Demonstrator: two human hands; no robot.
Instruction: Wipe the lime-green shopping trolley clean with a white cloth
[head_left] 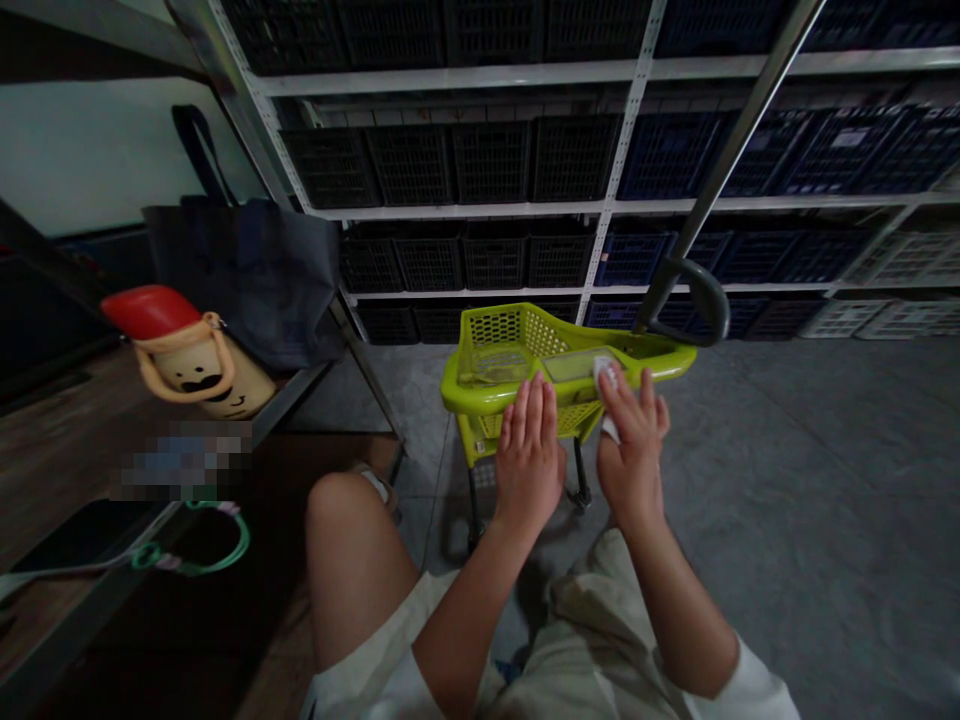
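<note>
"Where's the green cart (577, 393)?"
"Twelve o'clock. Left hand (529, 465), fingers straight, touches its rim (478, 399), grasping nothing; right hand (631, 450), loosely curled, presses a white wipe (604, 372) there."
"Risks?"
"On casters (581, 497), it could roll if pushed hard."
"Containers?"
"Basket (491, 324) shows mesh inside; crates (491, 160) beyond, contents hidden."

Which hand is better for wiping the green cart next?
Probably the right hand: it holds the white wipe against the green shopping cart. The left hand touches the cart too, but shows no wipe.
</note>
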